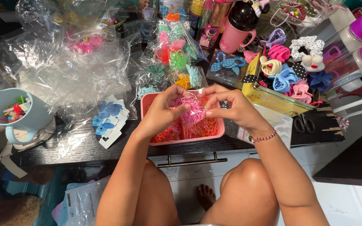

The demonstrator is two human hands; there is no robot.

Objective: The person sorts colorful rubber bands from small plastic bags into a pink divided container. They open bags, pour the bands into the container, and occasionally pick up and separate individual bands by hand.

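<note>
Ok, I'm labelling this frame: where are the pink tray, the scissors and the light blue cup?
pink tray (146, 100), head view, bare back-left corner.
scissors (301, 124), head view, handle loops.
light blue cup (32, 121), head view, outer wall.

Dark wood bench (76, 146) with chipped right edge, white drawer front (214, 167) below with metal bar handle (192, 161), white tiled floor (357, 205), even bright light.

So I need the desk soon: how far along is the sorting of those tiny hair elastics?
Partly. The pink tray already holds orange and pink elastics. Both hands, left hand and right hand, hold a clump of pink elastics over it. Bags of green and orange elastics lie unemptied behind.
</note>
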